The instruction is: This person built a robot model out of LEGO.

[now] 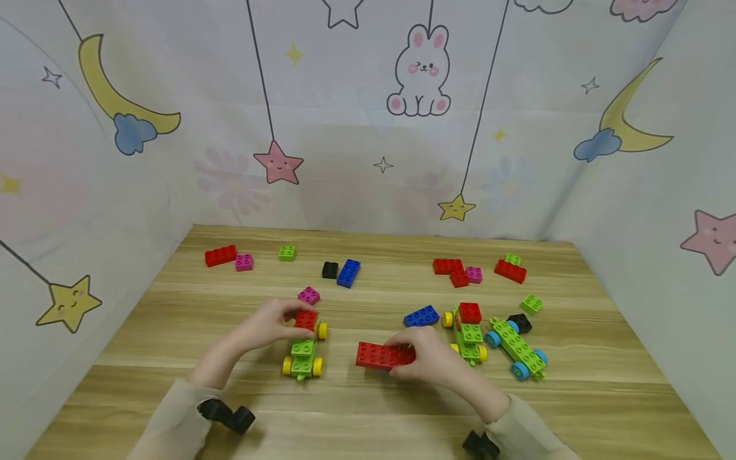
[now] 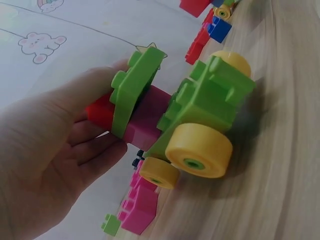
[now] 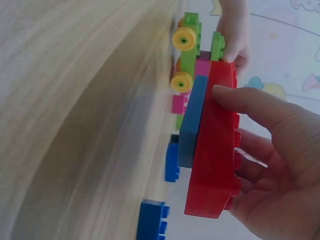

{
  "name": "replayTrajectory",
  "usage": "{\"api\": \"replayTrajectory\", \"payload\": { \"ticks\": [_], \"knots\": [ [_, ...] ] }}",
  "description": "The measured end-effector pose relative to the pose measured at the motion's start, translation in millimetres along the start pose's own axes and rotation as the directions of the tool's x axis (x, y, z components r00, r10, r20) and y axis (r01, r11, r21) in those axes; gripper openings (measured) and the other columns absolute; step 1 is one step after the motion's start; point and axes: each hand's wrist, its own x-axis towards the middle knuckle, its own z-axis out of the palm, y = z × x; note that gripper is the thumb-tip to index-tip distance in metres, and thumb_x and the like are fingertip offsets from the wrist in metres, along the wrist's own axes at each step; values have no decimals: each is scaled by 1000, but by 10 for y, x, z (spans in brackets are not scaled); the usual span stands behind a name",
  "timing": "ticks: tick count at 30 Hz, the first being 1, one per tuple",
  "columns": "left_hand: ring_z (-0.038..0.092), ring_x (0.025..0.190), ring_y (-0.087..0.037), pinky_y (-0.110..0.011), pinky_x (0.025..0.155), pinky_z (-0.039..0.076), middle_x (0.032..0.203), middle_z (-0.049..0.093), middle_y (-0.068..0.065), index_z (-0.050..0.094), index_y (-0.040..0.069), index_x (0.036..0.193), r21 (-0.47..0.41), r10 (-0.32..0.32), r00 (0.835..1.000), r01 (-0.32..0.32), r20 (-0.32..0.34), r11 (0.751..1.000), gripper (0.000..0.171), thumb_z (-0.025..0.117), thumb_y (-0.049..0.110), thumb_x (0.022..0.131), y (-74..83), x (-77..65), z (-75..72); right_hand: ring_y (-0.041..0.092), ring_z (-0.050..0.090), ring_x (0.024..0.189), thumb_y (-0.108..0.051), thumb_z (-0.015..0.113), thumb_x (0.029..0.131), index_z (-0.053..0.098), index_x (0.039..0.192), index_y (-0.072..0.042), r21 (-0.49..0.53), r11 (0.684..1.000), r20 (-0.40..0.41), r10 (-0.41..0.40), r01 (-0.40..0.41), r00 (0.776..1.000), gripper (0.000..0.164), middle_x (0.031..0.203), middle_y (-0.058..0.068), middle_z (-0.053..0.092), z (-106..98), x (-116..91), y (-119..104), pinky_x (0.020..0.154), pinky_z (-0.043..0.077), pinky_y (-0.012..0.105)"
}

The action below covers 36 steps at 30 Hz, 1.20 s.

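My left hand (image 1: 276, 324) holds a toy car by its upper blocks, thumb and fingers around the red block (image 1: 305, 320). The car has a green wheeled base (image 2: 210, 100) with yellow wheels (image 2: 199, 150), a magenta block (image 2: 148, 117) and a green block (image 2: 135, 92) stacked above. To its right, over the table, my right hand (image 1: 428, 354) pinches a long red brick (image 1: 376, 356) between thumb and fingers. In the right wrist view a blue brick (image 3: 193, 122) lies against the underside of that red brick (image 3: 212, 150).
Right of the right hand stand another yellow-wheeled car (image 1: 471, 333) and a green base with blue wheels (image 1: 517, 348). A blue brick (image 1: 421, 316) lies just behind that hand, a magenta block (image 1: 308, 294) behind the left. Several loose bricks lie farther back, before a printed curtain (image 1: 356, 128).
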Motion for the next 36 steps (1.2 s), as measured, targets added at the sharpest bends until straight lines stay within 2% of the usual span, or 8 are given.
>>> {"api": "replayTrajectory", "payload": {
  "ticks": [7, 10, 18, 22, 26, 32, 36],
  "knots": [
    [61, 109, -28, -47, 92, 52, 120, 68, -14, 68, 1, 120, -18, 28, 1000, -27, 10, 999, 45, 77, 28, 84, 130, 68, 113, 12, 62, 93, -19, 83, 76, 74, 110, -9, -29, 999, -65, -28, 26, 998, 37, 102, 0, 72, -106, -5, -29, 79, 52, 27],
    [62, 110, -30, -50, 94, 51, 118, 69, -13, 69, 1, 118, -38, 34, 999, -33, 20, 999, 44, 78, 28, 84, 187, 96, 175, 12, 62, 92, -19, 83, 77, 74, 110, -10, -37, 999, -89, -39, 36, 995, 36, 102, 0, 73, -151, -4, -49, 78, 51, 26],
    [66, 104, -23, -34, 90, 53, 111, 72, -9, 71, 2, 114, -19, 115, 993, -114, 34, 993, 44, 80, 29, 81, 309, 177, 324, 17, 64, 96, -20, 81, 79, 73, 113, -10, -45, 999, -131, -11, 5, 991, 37, 108, 2, 73, -234, -1, -93, 82, 53, 32],
    [66, 101, -20, -37, 90, 54, 109, 73, -7, 72, 4, 113, -35, 120, 992, -119, 48, 992, 43, 81, 30, 80, 342, 204, 382, 18, 65, 97, -19, 81, 79, 74, 112, -9, -51, 998, -151, -41, 34, 988, 36, 108, 4, 73, -278, 14, -123, 84, 55, 34],
    [66, 98, -16, -42, 89, 54, 106, 73, -3, 71, 6, 112, -76, 108, 992, -103, 63, 992, 42, 81, 30, 80, 360, 223, 435, 16, 64, 92, -19, 81, 79, 74, 112, -8, -42, 998, -146, -62, 56, 987, 35, 107, 4, 73, -311, 50, -167, 81, 54, 30],
    [67, 96, -11, -32, 89, 53, 104, 74, 1, 71, 10, 111, -131, 140, 987, -129, 76, 983, 37, 81, 28, 80, 394, 242, 494, 14, 62, 92, -19, 80, 80, 73, 113, -8, -23, 999, -104, -51, 49, 993, 36, 108, 5, 73, -300, 108, -230, 78, 52, 27],
    [68, 96, -10, -30, 89, 52, 104, 74, 2, 71, 11, 110, -144, 156, 985, -144, 75, 979, 35, 81, 27, 81, 401, 243, 517, 14, 62, 92, -17, 80, 79, 73, 114, -9, -23, 998, -93, -55, 53, 994, 36, 108, 5, 73, -281, 128, -270, 76, 51, 25]
  ]
}}
